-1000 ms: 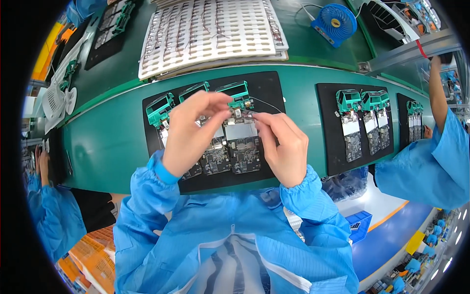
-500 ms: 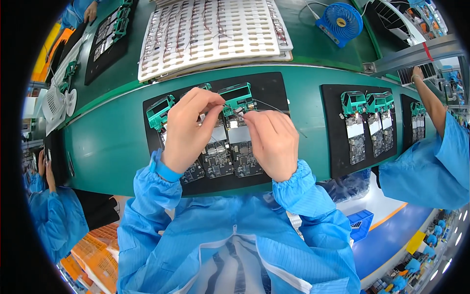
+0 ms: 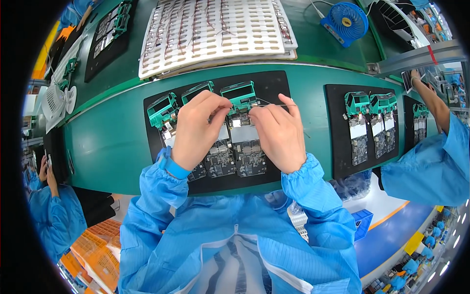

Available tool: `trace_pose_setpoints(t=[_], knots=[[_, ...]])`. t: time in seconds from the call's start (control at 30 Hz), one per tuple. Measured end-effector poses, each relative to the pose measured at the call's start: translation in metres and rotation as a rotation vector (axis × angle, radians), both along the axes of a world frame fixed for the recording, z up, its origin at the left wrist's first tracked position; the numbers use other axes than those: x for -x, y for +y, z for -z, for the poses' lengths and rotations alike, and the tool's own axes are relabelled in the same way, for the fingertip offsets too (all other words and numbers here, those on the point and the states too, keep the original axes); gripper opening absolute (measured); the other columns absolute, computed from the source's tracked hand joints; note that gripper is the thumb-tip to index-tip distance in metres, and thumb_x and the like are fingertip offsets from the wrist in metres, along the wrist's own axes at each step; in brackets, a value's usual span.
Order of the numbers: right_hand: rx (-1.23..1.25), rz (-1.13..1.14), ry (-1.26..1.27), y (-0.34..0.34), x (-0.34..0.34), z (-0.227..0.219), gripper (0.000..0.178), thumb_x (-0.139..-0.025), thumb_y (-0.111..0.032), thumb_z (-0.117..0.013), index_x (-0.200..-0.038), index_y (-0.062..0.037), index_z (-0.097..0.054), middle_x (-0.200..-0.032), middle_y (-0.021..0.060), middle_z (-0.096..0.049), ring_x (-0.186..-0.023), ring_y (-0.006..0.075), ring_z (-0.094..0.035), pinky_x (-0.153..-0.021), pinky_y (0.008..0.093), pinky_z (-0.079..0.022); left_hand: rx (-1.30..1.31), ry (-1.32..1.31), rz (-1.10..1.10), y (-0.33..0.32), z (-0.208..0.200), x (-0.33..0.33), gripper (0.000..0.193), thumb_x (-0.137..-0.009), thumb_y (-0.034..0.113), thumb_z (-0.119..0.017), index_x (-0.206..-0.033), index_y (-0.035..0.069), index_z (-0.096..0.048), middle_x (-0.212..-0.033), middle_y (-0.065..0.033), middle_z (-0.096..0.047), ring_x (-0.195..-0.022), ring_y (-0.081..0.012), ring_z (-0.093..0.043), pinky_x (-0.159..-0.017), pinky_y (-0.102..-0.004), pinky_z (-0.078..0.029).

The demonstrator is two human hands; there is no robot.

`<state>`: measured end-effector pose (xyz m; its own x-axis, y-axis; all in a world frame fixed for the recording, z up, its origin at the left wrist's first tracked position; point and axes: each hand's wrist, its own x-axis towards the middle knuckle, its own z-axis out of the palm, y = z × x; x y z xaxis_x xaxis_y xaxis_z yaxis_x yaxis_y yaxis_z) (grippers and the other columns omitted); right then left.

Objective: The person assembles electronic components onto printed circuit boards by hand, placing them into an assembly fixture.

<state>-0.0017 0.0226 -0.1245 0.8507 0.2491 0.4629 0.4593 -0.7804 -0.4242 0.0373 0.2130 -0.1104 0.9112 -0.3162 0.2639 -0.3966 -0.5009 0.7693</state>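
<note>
Several circuit boards with green plastic frames lie side by side on a black mat (image 3: 269, 85). Both my hands work at the rightmost board (image 3: 250, 158), just below its green frame (image 3: 240, 93). My left hand (image 3: 199, 130) is pinched, thumb against forefinger, at that frame's lower left; what sits between the fingertips is too small to make out. My right hand (image 3: 279, 132) is closed with its fingertips at the board's upper right, one finger raised. A thin grey strand (image 3: 271, 103) runs by its fingers; whether they grip it is hidden. My left hand partly covers the boards at left.
Beyond the mat, a stack of white slotted trays (image 3: 210, 39) holds thin wired parts. A blue fan (image 3: 345, 23) stands at the far right. Another black mat (image 3: 338, 152) with similar boards lies to the right, near a co-worker's arm (image 3: 433, 100). A metal rail (image 3: 411, 60) crosses there.
My hands stay at the same board and have shifted slightly. A finger of my right hand has lifted away from the others. The view has moved a little.
</note>
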Motion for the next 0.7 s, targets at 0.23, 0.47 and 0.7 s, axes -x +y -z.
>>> trace_pose_setpoints(t=[0.23, 0.47, 0.7], knots=[[0.02, -0.005, 0.032, -0.002, 0.002, -0.005, 0.011, -0.083, -0.002, -0.064, -0.093, -0.0053, -0.061, -0.078, 0.0067, -0.058, -0.079, 0.0239, -0.063, -0.102, 0.0462, -0.042, -0.048, -0.03, -0.016, -0.006, 0.003, 0.0, 0.009, -0.082, -0.004, -0.068, -0.09, -0.001, -0.067, -0.082, -0.0116, -0.062, -0.07, -0.0258, -0.063, -0.062, -0.0338, -0.05], [-0.057, 0.034, 0.071, 0.002, 0.006, -0.003, 0.011, -0.084, -0.002, -0.067, -0.093, -0.006, -0.062, -0.081, 0.0058, -0.063, -0.078, 0.0241, -0.063, -0.099, 0.044, -0.043, -0.116, -0.199, -0.005, -0.008, 0.011, 0.004, 0.01, -0.083, -0.005, -0.068, -0.093, -0.002, -0.068, -0.091, -0.0112, -0.062, -0.073, -0.0228, -0.064, -0.064, -0.0312, -0.052], [-0.377, 0.112, 0.17, 0.007, 0.013, 0.008, 0.009, -0.087, 0.0, -0.065, -0.094, -0.0046, -0.062, -0.085, 0.0097, -0.063, -0.075, 0.0288, -0.063, -0.074, 0.0376, -0.053, -0.302, -0.349, 0.041, 0.004, 0.024, 0.018, 0.034, -0.078, -0.004, -0.07, -0.111, 0.003, -0.07, -0.114, -0.0151, -0.058, -0.098, -0.0318, -0.062, -0.078, -0.0367, -0.052]])
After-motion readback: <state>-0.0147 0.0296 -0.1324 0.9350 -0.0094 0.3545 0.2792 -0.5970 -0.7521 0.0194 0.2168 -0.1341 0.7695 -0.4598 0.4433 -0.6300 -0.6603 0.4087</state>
